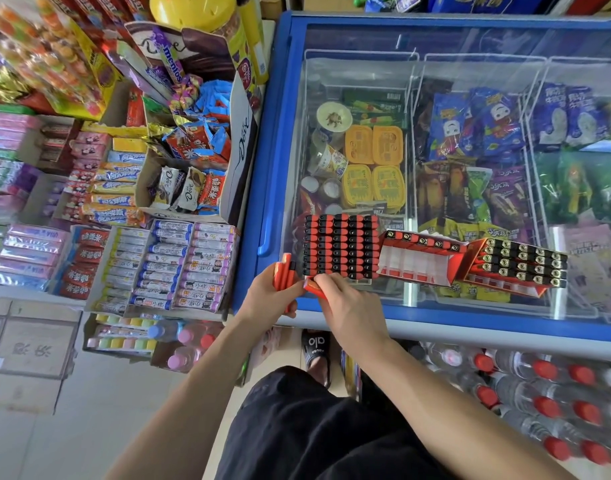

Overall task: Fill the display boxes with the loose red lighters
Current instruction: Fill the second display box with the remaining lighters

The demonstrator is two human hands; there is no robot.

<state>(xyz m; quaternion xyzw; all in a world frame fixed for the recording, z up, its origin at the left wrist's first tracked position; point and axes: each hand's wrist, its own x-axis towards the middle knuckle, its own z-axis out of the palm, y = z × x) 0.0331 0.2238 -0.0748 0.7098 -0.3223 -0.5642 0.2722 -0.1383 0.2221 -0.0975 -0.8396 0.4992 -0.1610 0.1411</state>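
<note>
On the freezer's glass lid stand three red display boxes. The left box (340, 249) is packed with rows of red and black lighters. The middle box (418, 259) holds one row at its far edge and is otherwise bare. The right box (517, 263) is nearly full. My left hand (267, 299) grips a bundle of several loose red lighters (285, 273), upright, just left of the left box. My right hand (345, 306) pinches one red lighter (312, 289) at that box's near left corner.
The blue-framed freezer (259, 188) holds ice creams under sliding glass. Candy and gum shelves (165, 265) crowd the left side. Bottled water with red caps (539, 393) is stacked below the freezer's front on the right. Cardboard cartons (30, 348) sit on the floor at left.
</note>
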